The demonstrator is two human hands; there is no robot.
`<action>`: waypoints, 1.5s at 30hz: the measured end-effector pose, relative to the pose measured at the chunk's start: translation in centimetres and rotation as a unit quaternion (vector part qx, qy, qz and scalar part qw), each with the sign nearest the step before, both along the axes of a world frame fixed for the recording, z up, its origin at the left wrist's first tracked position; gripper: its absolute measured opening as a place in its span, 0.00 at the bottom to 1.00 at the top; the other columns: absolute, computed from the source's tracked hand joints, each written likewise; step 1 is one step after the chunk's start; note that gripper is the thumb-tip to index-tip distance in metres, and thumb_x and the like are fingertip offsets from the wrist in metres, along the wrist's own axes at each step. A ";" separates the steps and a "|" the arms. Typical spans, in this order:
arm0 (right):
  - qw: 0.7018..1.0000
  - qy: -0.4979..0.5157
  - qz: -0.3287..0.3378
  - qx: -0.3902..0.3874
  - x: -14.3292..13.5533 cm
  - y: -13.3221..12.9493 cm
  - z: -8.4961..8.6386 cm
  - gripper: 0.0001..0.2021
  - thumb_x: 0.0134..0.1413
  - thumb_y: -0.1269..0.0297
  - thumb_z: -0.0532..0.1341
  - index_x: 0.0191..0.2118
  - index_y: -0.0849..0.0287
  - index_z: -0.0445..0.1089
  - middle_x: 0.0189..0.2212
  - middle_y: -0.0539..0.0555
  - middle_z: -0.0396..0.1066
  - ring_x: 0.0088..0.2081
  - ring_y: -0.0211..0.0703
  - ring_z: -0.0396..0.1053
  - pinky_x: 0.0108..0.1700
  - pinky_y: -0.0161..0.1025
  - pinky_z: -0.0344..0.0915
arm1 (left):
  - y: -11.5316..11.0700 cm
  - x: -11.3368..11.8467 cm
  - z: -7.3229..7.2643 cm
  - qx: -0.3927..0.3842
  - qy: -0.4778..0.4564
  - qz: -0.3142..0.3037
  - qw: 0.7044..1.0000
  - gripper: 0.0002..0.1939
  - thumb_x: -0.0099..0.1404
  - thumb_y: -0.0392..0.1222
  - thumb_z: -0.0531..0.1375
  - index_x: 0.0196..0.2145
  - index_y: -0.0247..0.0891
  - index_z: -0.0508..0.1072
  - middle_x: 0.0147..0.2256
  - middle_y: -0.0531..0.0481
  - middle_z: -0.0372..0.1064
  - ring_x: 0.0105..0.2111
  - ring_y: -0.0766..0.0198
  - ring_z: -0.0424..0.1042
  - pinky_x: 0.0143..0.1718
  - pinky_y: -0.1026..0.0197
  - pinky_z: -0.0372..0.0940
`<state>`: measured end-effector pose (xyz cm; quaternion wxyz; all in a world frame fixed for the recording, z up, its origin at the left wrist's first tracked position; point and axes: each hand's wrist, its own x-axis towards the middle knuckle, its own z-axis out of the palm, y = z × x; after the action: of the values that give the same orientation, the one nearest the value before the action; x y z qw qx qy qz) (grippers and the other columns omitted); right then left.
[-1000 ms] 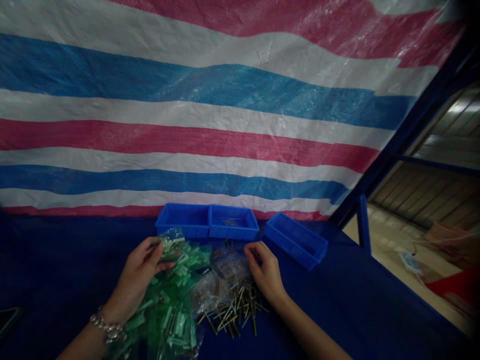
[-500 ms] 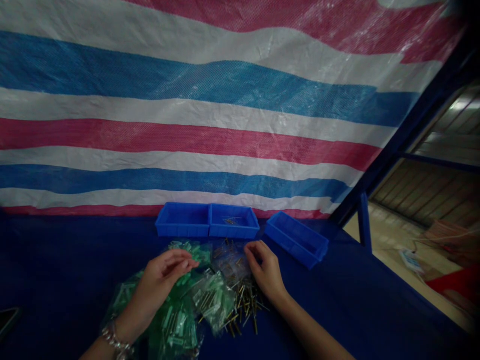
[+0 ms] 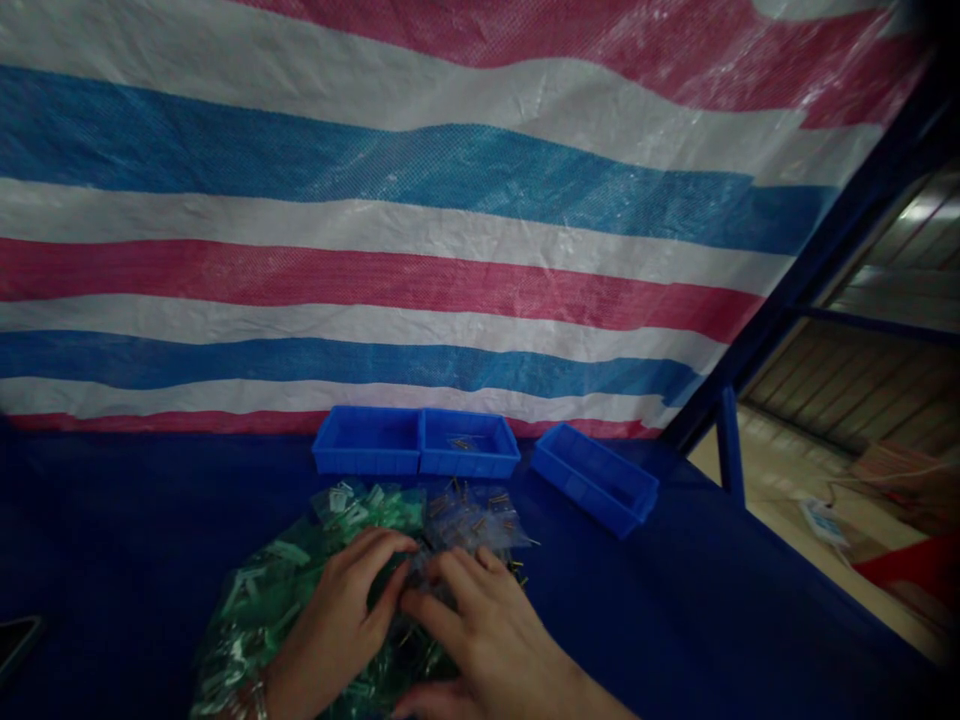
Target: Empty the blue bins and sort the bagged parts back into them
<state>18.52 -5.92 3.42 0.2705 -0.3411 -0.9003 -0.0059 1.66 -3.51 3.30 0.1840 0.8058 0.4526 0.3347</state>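
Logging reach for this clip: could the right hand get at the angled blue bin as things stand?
Probably yes: little but low clear bags seems to lie between the right hand and the angled blue bin, whose top is open. The left hand is on the other side.

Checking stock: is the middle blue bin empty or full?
Neither: the middle blue bin holds a few small pieces, with much of its floor showing.

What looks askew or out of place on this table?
The rightmost blue plastic bin sits at a slant, while the other two blue bins stand in line side by side. A few brass-colored pins also poke out, seemingly loose, beside the right hand.
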 end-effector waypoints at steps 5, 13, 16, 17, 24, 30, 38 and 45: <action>0.997 -0.068 0.004 -0.019 -0.6 0.4 -1.2 0.20 0.46 0.50 0.56 0.41 0.58 0.63 0.38 0.57 0.65 0.37 0.49 0.62 0.38 0.46 0.60 | 0.3 -0.1 -0.5 0.003 0.005 0.001 1.000 0.11 0.60 0.30 0.48 0.34 0.39 0.67 0.34 0.51 0.67 0.37 0.64 0.67 0.40 0.60 0.63; 0.998 -0.040 0.001 0.040 -1.3 0.4 -2.4 0.15 0.46 0.53 0.58 0.36 0.60 0.64 0.31 0.55 0.68 0.34 0.46 0.65 0.36 0.43 0.63 | -0.1 0.0 -0.6 0.005 0.006 -0.003 1.000 0.12 0.60 0.29 0.46 0.32 0.39 0.67 0.33 0.50 0.65 0.36 0.64 0.66 0.39 0.59 0.63; 0.998 -0.027 -0.004 0.063 -1.5 0.5 -2.9 0.15 0.48 0.52 0.56 0.32 0.60 0.64 0.27 0.54 0.68 0.30 0.44 0.66 0.32 0.41 0.64 | -0.1 0.1 -0.6 0.003 0.010 -0.007 1.000 0.12 0.61 0.29 0.45 0.32 0.39 0.66 0.32 0.50 0.65 0.35 0.64 0.65 0.38 0.58 0.63; 0.997 -0.022 -0.004 0.068 -1.6 0.6 -2.9 0.15 0.50 0.52 0.54 0.30 0.61 0.64 0.26 0.54 0.68 0.29 0.44 0.65 0.30 0.40 0.63 | -0.1 0.1 -0.7 0.004 0.011 -0.008 1.000 0.12 0.61 0.29 0.45 0.32 0.39 0.66 0.32 0.50 0.65 0.35 0.64 0.65 0.39 0.58 0.63; 0.993 0.115 -0.021 0.017 -0.6 1.1 -2.7 0.20 0.59 0.58 0.43 0.21 0.60 0.60 0.18 0.51 0.63 0.21 0.36 0.61 0.24 0.32 0.57 | -0.3 -0.2 0.1 0.026 -0.003 0.005 1.000 0.08 0.62 0.34 0.47 0.35 0.39 0.64 0.34 0.49 0.65 0.38 0.62 0.65 0.40 0.59 0.62; 0.923 0.335 -0.167 -0.094 0.2 2.4 -2.4 0.18 0.57 0.62 0.46 0.17 0.59 0.50 0.14 0.46 0.52 0.17 0.31 0.52 0.20 0.29 0.49 | -1.8 0.1 0.6 -0.005 0.030 -0.033 0.999 0.18 0.59 0.41 0.54 0.47 0.43 0.58 0.37 0.50 0.68 0.36 0.62 0.68 0.38 0.60 0.64; 0.910 0.370 -0.135 -0.132 -0.4 1.6 -2.6 0.16 0.55 0.61 0.48 0.18 0.59 0.51 0.15 0.46 0.51 0.19 0.32 0.50 0.21 0.30 0.49 | -1.7 1.4 -1.3 0.065 0.003 -0.016 0.998 0.05 0.56 0.40 0.58 0.32 0.41 0.68 0.30 0.52 0.71 0.31 0.63 0.70 0.32 0.64 0.66; 0.925 0.347 -0.022 -0.153 -0.4 1.2 -1.4 0.05 0.50 0.65 0.57 0.29 0.61 0.65 0.22 0.50 0.63 0.26 0.36 0.61 0.27 0.31 0.56 | -1.2 0.8 -0.5 0.074 -0.068 0.026 0.995 0.02 0.56 0.35 0.57 0.30 0.39 0.69 0.26 0.54 0.71 0.26 0.67 0.71 0.28 0.68 0.66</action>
<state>18.12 -4.73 1.99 0.5107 -0.3785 -0.7322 0.2446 2.46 -4.71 2.83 0.1453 0.7805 0.4337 0.4261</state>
